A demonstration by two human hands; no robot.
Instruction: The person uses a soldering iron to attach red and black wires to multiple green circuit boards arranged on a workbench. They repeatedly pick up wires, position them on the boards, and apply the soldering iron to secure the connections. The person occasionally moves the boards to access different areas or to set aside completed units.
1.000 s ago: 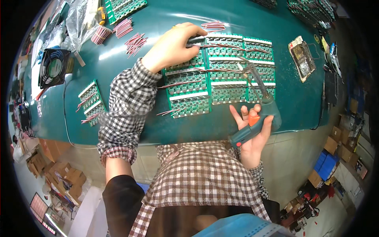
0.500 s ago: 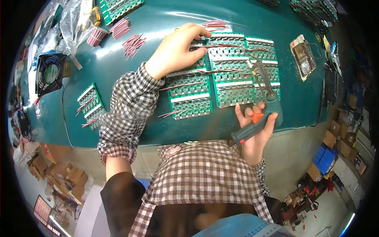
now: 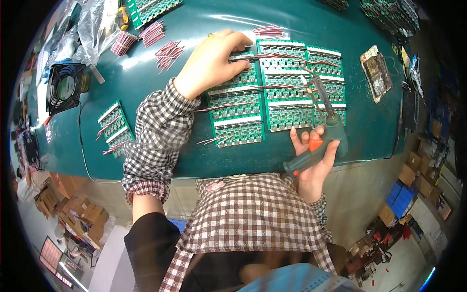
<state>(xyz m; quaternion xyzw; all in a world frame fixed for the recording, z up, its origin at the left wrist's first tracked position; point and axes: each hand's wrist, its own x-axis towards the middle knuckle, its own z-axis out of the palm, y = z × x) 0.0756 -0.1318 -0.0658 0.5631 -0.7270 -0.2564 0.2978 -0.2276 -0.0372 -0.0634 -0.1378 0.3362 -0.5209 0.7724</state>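
Circuit-board panels, green, white-striped, three laid side by side on the table before the person: left panel (image 3: 237, 117), partly covered; middle panel (image 3: 289, 117); right panel (image 3: 335, 70), partly overlain by the tool. Twisted leads (image 3: 277, 56), red, black and white, strung across them. Soldering gun (image 3: 334, 134), dark green, orange trigger (image 3: 315, 144): gripped in the right hand (image 3: 315, 175), its handle crossed by the palm, the fingers curled round near the trigger; its metal nose is angled above the right panel, contact not determinable. Left hand (image 3: 210, 61): laid over the upper part of the left panel, fingers bent, thumb spread from them; whether anything is pinched cannot be told. For good handling, it is judged, the panels should be steadied flat by light pressure, the hot nose steered clear of the leads and of the left fingers, and each joint touched only briefly. Nearby: loose wire bundle (image 3: 269, 32), beyond the middle panel; stained shallow tray (image 3: 368, 52), to the right; small board panel (image 3: 115, 127), beside the left sleeve; black fan (image 3: 65, 88), farther left; green table (image 3: 194, 165), beneath all.
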